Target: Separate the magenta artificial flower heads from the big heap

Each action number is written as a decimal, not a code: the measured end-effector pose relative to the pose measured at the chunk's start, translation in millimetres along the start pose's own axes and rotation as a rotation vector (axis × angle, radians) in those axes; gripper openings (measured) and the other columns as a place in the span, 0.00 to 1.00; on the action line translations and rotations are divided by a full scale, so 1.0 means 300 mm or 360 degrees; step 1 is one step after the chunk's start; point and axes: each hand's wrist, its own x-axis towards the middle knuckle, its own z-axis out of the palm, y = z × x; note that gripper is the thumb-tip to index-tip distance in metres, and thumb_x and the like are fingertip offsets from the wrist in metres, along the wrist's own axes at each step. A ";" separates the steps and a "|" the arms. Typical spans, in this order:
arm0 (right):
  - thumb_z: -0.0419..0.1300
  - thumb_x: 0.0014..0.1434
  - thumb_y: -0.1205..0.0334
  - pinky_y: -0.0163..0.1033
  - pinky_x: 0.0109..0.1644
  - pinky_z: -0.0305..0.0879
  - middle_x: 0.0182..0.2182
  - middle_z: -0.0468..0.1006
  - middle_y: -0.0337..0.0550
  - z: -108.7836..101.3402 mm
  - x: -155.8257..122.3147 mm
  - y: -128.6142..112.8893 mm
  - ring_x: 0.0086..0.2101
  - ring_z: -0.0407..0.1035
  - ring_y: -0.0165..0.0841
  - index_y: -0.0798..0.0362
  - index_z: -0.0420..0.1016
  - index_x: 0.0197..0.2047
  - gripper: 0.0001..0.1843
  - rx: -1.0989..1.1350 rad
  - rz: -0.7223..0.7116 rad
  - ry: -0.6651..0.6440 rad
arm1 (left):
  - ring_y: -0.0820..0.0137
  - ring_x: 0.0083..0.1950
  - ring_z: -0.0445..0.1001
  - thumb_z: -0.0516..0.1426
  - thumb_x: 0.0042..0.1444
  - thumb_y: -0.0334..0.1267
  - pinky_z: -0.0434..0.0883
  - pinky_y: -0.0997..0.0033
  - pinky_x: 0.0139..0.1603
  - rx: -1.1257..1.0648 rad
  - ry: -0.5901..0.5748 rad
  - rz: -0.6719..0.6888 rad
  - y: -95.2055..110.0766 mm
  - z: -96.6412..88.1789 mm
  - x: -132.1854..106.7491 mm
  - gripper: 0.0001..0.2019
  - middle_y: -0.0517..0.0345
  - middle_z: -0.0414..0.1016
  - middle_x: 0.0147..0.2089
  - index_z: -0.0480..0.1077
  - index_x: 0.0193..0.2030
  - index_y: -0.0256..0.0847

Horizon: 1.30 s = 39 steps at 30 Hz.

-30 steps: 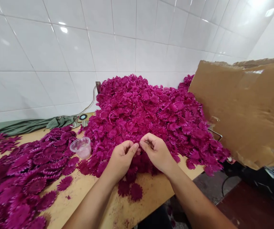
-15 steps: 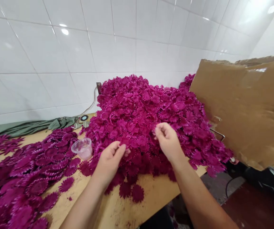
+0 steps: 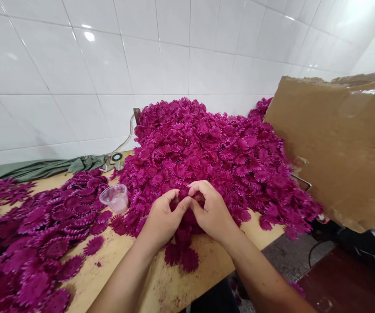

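A tall heap of magenta fabric flower heads [image 3: 207,148] fills the middle of a yellow-brown table [image 3: 161,287]. At the heap's near edge my left hand [image 3: 163,217] and my right hand [image 3: 211,213] meet, fingertips pinched together on one magenta flower piece [image 3: 184,194] held between them. Both hands are closed on it. A few loose flower heads [image 3: 182,256] lie on the table just below my wrists.
Flatter flower pieces [image 3: 40,234] are spread over the table's left side, with a small clear plastic cup [image 3: 114,198] beside them. A brown cardboard sheet [image 3: 340,143] stands at the right. A green cloth [image 3: 40,167] and a cable lie along the white tiled wall.
Half a second ago my hands were apart, the right one up on the heap. They have come back together at the heap's near edge, pinching a flower piece.
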 end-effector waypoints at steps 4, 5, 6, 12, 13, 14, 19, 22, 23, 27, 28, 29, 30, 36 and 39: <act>0.51 0.50 0.69 0.39 0.41 0.65 0.35 0.68 0.44 0.003 -0.011 0.008 0.37 0.65 0.32 0.52 0.63 0.35 0.07 0.0328 0.0119 -0.0127 | 0.76 0.23 0.59 0.53 0.46 0.41 0.59 0.76 0.26 -0.0126 0.0088 -0.0031 -0.022 -0.005 0.012 0.09 0.65 0.62 0.20 0.65 0.22 0.38; 0.52 0.51 0.68 0.39 0.41 0.66 0.36 0.68 0.44 0.001 -0.013 0.011 0.37 0.66 0.31 0.52 0.63 0.36 0.07 0.0408 0.0154 -0.0137 | 0.76 0.22 0.57 0.54 0.46 0.42 0.59 0.76 0.25 -0.0143 0.0110 -0.0056 -0.030 -0.010 0.015 0.10 0.66 0.60 0.19 0.64 0.21 0.38; 0.53 0.51 0.67 0.39 0.41 0.66 0.36 0.68 0.44 0.000 -0.013 0.012 0.37 0.66 0.31 0.52 0.63 0.36 0.07 0.0448 0.0179 -0.0133 | 0.77 0.22 0.56 0.55 0.45 0.43 0.58 0.76 0.24 -0.0149 0.0126 -0.0084 -0.038 -0.014 0.017 0.11 0.66 0.58 0.18 0.63 0.19 0.39; 0.57 0.50 0.60 0.37 0.38 0.64 0.32 0.69 0.41 0.008 -0.001 -0.010 0.33 0.66 0.30 0.53 0.66 0.31 0.06 0.0367 0.0307 -0.0208 | 0.78 0.20 0.51 0.55 0.44 0.52 0.52 0.77 0.21 -0.0184 0.0135 -0.0211 -0.071 -0.006 0.019 0.20 0.68 0.51 0.17 0.56 0.16 0.40; 0.57 0.50 0.61 0.36 0.36 0.64 0.29 0.69 0.40 0.014 0.001 -0.015 0.31 0.65 0.29 0.53 0.65 0.30 0.05 0.0428 0.0338 -0.0284 | 0.78 0.20 0.50 0.54 0.45 0.54 0.52 0.77 0.21 -0.0208 0.0118 -0.0229 -0.071 -0.002 0.018 0.21 0.68 0.51 0.17 0.56 0.16 0.40; 0.56 0.50 0.62 0.35 0.33 0.63 0.26 0.68 0.38 0.019 0.003 -0.020 0.28 0.64 0.28 0.54 0.65 0.28 0.04 0.0499 0.0370 -0.0361 | 0.78 0.20 0.50 0.52 0.46 0.56 0.52 0.76 0.21 -0.0234 0.0089 -0.0247 -0.070 0.001 0.016 0.22 0.68 0.51 0.16 0.56 0.16 0.40; 0.54 0.48 0.64 0.33 0.26 0.56 0.18 0.61 0.32 0.020 0.021 -0.003 0.21 0.58 0.25 0.53 0.61 0.23 0.05 0.0502 0.0371 -0.0247 | 0.77 0.21 0.52 0.50 0.48 0.56 0.54 0.76 0.22 -0.0201 -0.0020 -0.0180 -0.052 0.000 -0.012 0.21 0.67 0.53 0.18 0.58 0.19 0.40; 0.51 0.50 0.62 0.34 0.28 0.58 0.19 0.62 0.33 -0.037 0.053 0.075 0.21 0.61 0.27 0.52 0.59 0.24 0.06 0.0400 0.0412 0.0261 | 0.76 0.23 0.54 0.53 0.47 0.52 0.57 0.77 0.25 -0.0117 0.0073 -0.0116 -0.044 -0.017 -0.041 0.18 0.67 0.54 0.20 0.58 0.20 0.40; 0.51 0.50 0.61 0.34 0.29 0.59 0.20 0.64 0.34 -0.065 0.067 0.113 0.22 0.63 0.28 0.52 0.58 0.25 0.05 0.0371 0.0467 0.0470 | 0.76 0.24 0.55 0.54 0.47 0.52 0.58 0.77 0.26 -0.0136 0.0111 -0.0124 -0.043 -0.024 -0.050 0.17 0.66 0.55 0.20 0.59 0.20 0.40; 0.53 0.47 0.61 0.42 0.35 0.62 0.24 0.67 0.39 -0.161 0.100 0.243 0.27 0.67 0.34 0.51 0.59 0.28 0.05 0.0011 0.0527 0.0701 | 0.74 0.27 0.61 0.55 0.46 0.53 0.63 0.74 0.32 -0.0319 0.0109 -0.0215 -0.045 -0.041 -0.068 0.16 0.63 0.64 0.24 0.64 0.25 0.40; 0.54 0.46 0.62 0.45 0.39 0.62 0.26 0.68 0.42 -0.171 0.099 0.253 0.31 0.67 0.36 0.52 0.61 0.29 0.05 -0.0135 0.0448 0.0663 | 0.73 0.28 0.62 0.55 0.45 0.53 0.64 0.73 0.34 -0.0362 0.0061 -0.0225 -0.045 -0.040 -0.068 0.16 0.62 0.66 0.25 0.64 0.26 0.40; 0.55 0.45 0.64 0.48 0.43 0.61 0.29 0.70 0.46 -0.173 0.093 0.251 0.34 0.66 0.39 0.52 0.63 0.30 0.06 -0.0276 0.0346 0.0627 | 0.73 0.29 0.63 0.56 0.45 0.53 0.64 0.73 0.35 -0.0397 0.0001 -0.0233 -0.045 -0.037 -0.066 0.16 0.62 0.67 0.26 0.65 0.27 0.40; 0.55 0.46 0.65 0.50 0.46 0.60 0.32 0.70 0.49 -0.169 0.083 0.237 0.38 0.65 0.41 0.53 0.64 0.32 0.07 -0.0398 0.0241 0.0596 | 0.73 0.29 0.64 0.56 0.45 0.52 0.64 0.72 0.35 -0.0415 -0.0054 -0.0242 -0.046 -0.034 -0.063 0.16 0.61 0.68 0.26 0.65 0.27 0.39; 0.53 0.55 0.60 0.48 0.48 0.59 0.31 0.72 0.47 -0.085 0.009 0.026 0.38 0.64 0.38 0.53 0.69 0.28 0.09 -0.0516 -0.0080 0.0186 | 0.78 0.22 0.52 0.57 0.44 0.50 0.54 0.77 0.24 -0.0201 0.0130 -0.0226 -0.066 -0.014 -0.028 0.18 0.68 0.52 0.18 0.56 0.18 0.40; 0.56 0.54 0.59 0.42 0.42 0.62 0.32 0.71 0.44 -0.041 -0.005 -0.039 0.35 0.65 0.34 0.54 0.70 0.32 0.07 -0.0184 -0.0019 -0.0097 | 0.78 0.22 0.49 0.56 0.45 0.51 0.52 0.77 0.23 -0.0222 0.0184 -0.0216 -0.076 -0.006 -0.015 0.20 0.69 0.48 0.18 0.52 0.17 0.40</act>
